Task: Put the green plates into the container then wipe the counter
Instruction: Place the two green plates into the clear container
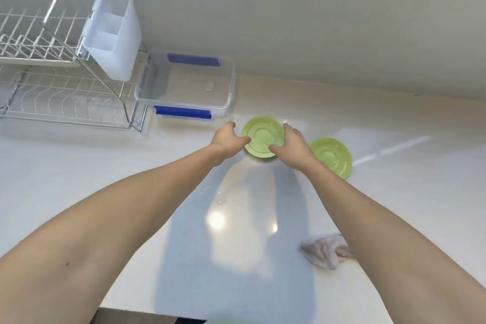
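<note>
From the head camera, two green plates sit on the white counter (394, 205). The left hand (228, 139) and right hand (292, 144) grip opposite rims of the nearer-left plate (263, 137), fingers curled around its edges. The second plate (332, 156) lies just right, partly hidden by the right wrist. One clear container (228, 92) with two blue latches stands behind, beside one wire dish rack (52, 102) carrying one white cutlery holder (113, 34). One crumpled cloth (323, 251) lies near the right forearm.

2 green plates (263, 137), clear container (231, 92) blue clips, white counter (394, 205)
</note>
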